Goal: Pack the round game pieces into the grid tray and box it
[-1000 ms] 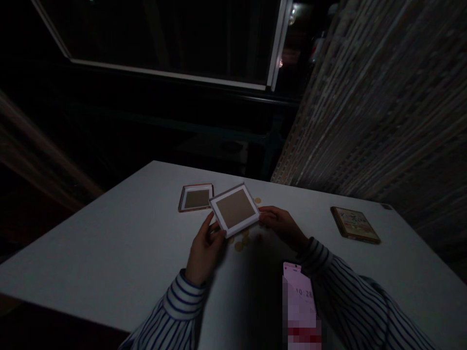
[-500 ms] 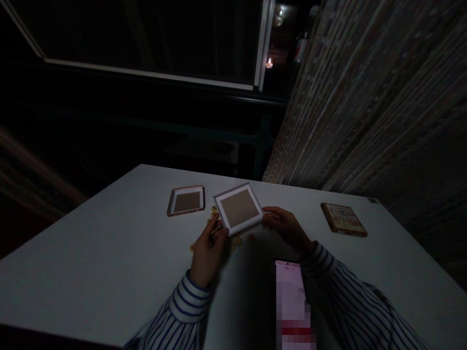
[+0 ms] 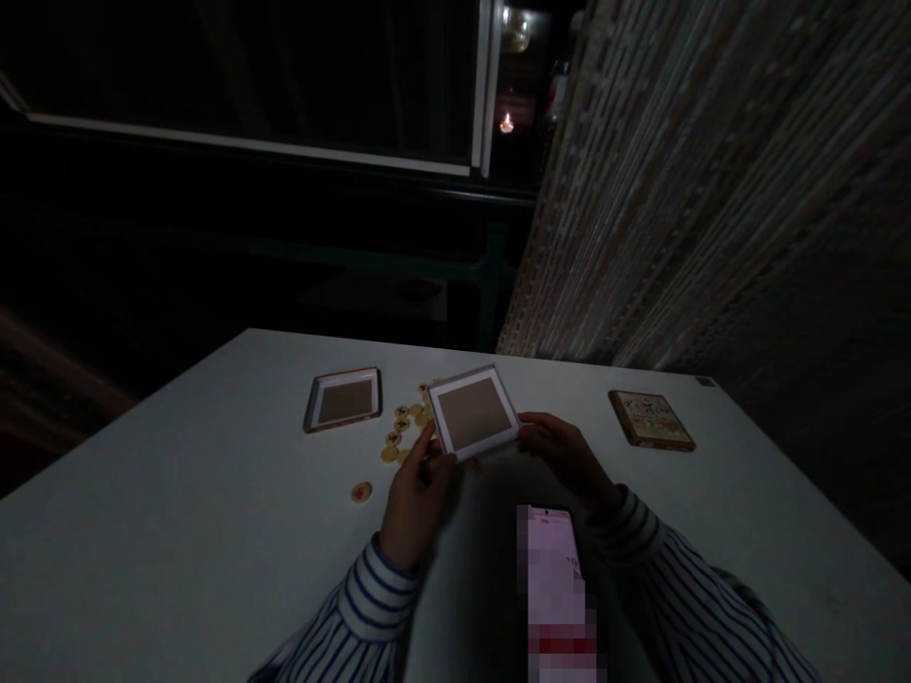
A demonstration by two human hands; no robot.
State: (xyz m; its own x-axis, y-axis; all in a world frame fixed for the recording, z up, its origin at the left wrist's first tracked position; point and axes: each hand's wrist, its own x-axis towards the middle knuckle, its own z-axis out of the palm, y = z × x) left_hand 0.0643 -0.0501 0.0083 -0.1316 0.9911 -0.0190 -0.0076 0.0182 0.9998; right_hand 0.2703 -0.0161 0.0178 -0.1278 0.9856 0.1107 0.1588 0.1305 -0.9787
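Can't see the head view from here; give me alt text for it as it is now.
The left hand and right hand hold a shallow tray beside round pieces on a dim white table. A similar tray lies left, a flat box right, a lit phone nearest.

On my feed both grasping ends are bare human hands, the left grip [image 3: 418,503] and the right grip [image 3: 569,462]. Just behind the left grip I see a pale cloth cuff [image 3: 377,590] ringed with dark blue stripes; beyond it comes a fuller pale sleeve [image 3: 338,636], its blue lines running along the forearm. Behind the right grip I get a matching striped cuff [image 3: 632,524] and a loose striped sleeve [image 3: 697,590], creased farther back. In this dimness I can't tell the pale cloth's exact shade.
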